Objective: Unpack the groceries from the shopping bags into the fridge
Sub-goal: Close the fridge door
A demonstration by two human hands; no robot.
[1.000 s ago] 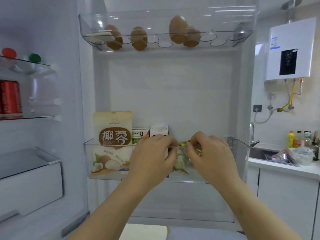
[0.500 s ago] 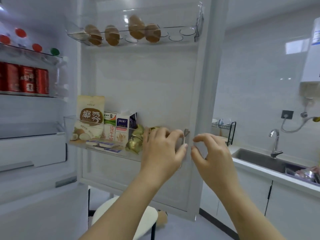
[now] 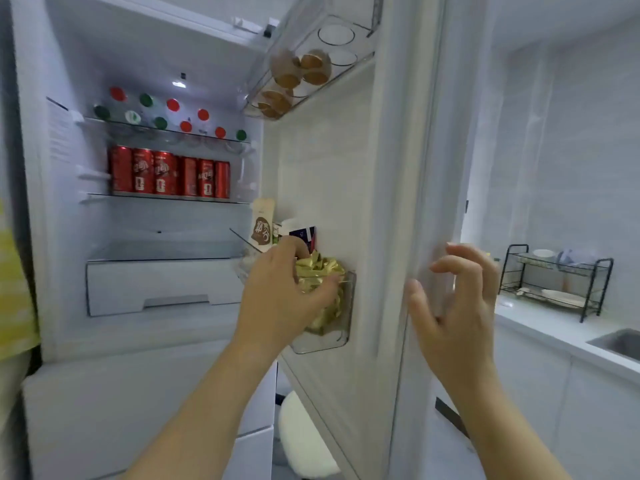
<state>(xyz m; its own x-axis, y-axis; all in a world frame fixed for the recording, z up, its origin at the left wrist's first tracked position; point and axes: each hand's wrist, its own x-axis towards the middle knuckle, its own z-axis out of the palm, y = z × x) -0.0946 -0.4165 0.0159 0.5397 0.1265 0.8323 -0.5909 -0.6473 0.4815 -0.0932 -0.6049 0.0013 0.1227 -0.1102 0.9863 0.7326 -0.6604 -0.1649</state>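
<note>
While the left hand (image 3: 280,296) gripped it, the gold foil packet (image 3: 320,271) sat in the clear door bin (image 3: 344,329) on the inner side of the open fridge door (image 3: 325,168), its crinkled top standing above the bin's rim. The fingers curled over the packet's top and the thumb pressed against its near side. Behind it in the same bin stood a dark blue carton (image 3: 306,233) and a beige pouch (image 3: 263,225) with brown lettering; a green-edged pack between them was too hidden to identify.

The right hand (image 3: 457,306) was at the outer edge of the door, level with the bin, its fingers spread and loosely bent and holding nothing; whether it touched the door edge could not be told.

Higher on the door, a clear egg tray (image 3: 346,57) held several brown eggs (image 3: 299,69). Inside the fridge, a row of red cans (image 3: 169,176) stood on a glass shelf, and bottles with red and green caps (image 3: 173,105) lay on the shelf above. Below them was a white drawer (image 3: 156,285).

A white stool (image 3: 304,434) stood on the floor under the door. To the right, a black dish rack (image 3: 554,282) with dishes sat on the white counter (image 3: 540,327), near the corner of a sink (image 3: 620,341). Yellow fabric (image 3: 14,289) showed at the left edge.
</note>
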